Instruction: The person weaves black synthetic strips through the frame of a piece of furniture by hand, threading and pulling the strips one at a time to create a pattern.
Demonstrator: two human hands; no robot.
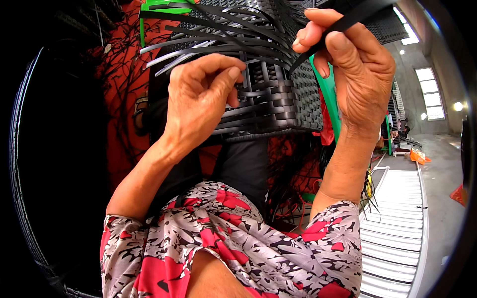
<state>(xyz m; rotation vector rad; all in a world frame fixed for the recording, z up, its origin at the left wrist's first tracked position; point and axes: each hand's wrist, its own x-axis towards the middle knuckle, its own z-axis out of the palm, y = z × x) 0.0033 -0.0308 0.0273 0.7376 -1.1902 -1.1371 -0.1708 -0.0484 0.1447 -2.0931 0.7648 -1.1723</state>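
A black woven wicker panel [278, 94] on a frame fills the upper middle, with several loose black strips [198, 42] fanning out to the left. My left hand [201, 99] is curled against the weave, thumb and fingertips pinched at a strip in the open part of the weave. My right hand [350, 69] is raised at the panel's right edge and pinches a single black strip [357, 17] that runs up and to the right. My forearms come up from patterned red, white and grey sleeves.
A green frame piece [328, 94] shows behind the panel's right edge and another at top left [164, 5]. Red floor with scattered black strips [124, 99] lies left. A white slatted frame [397, 218] sits at lower right, a concrete hall with windows beyond.
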